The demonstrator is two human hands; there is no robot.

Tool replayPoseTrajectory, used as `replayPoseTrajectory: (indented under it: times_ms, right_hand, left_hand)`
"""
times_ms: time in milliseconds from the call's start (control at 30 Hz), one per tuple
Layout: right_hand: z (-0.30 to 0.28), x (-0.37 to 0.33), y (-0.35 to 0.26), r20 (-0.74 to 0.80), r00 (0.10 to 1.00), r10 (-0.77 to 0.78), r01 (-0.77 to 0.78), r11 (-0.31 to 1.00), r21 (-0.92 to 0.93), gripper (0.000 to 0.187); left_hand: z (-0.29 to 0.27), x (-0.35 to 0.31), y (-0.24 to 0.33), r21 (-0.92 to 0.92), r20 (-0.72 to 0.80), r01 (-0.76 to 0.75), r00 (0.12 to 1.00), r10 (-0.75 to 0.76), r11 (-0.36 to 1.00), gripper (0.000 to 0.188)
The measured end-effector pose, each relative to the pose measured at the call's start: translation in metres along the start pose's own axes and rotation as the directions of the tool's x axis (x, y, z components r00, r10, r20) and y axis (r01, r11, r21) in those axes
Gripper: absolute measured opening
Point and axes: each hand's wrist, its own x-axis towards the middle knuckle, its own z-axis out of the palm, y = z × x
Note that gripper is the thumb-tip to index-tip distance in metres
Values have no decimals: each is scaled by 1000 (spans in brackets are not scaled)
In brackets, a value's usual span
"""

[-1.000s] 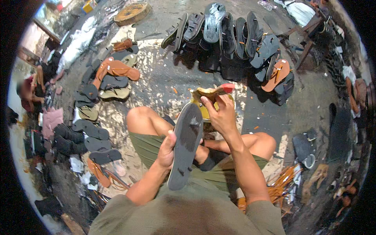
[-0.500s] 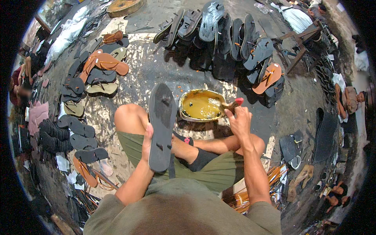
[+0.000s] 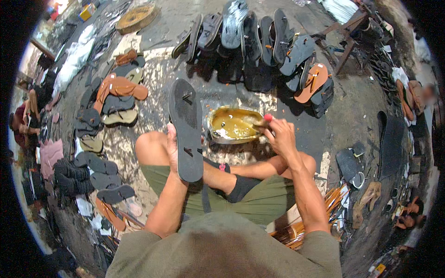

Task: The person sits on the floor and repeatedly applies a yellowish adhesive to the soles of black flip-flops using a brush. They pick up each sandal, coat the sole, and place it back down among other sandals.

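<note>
Head view: a sandal sole (image 3: pixel 185 123) in the left hand (image 3: pixel 172 152), a brush (image 3: pixel 268 117) in the right hand (image 3: pixel 283 137).
With the bowl (image 3: pixel 223 139) as clock centre, the sole stands lengthwise at 9, grey-black, round-ended, short dark strap stubs on its face; the thumb grips its left edge, the other fingers hidden behind, their spread impossible to tell. Glossy yellow-brown liquid fills the bowl; at its 3 o'clock rim the right fingers pinch closely around the red-tipped brush. A narrow gap parts sole from bowl; dark floor (image 3: pixel 308 127) runs outward at 3. Left knee (image 3: pixel 149 146) hems in 8, piled sandals (image 3: pixel 129 88) crowd 10, a sandal row (image 3: pixel 234 28) bars 12, an orange sandal (image 3: pixel 313 83) lies at 2.
</note>
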Motion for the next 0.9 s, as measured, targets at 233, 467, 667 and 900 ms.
replayPoseTrajectory:
  times_ms: [233, 467, 667, 900]
  right_hand:
    - [-71, 25, -158, 84, 886, 456, -304, 435, 847, 37]
    - [-33, 31, -178, -153, 950, 272, -25, 553, 832, 25]
    - [-30, 45, -154, -355, 925, -135, 350, 668, 656, 28]
    - [-23, 68, -161, -215, 948, -233, 313, 575, 756, 24]
  left_hand:
    - [39, 30, -10, -88, 263, -25, 964, 47, 996, 63]
    - [73, 10, -7, -136, 368, 133, 927, -75, 982, 67]
    - [74, 17, -9, -355, 581, 491, 783, -224, 795, 70]
    - [38, 60, 10, -232, 595, 411, 777, -205, 882, 72]
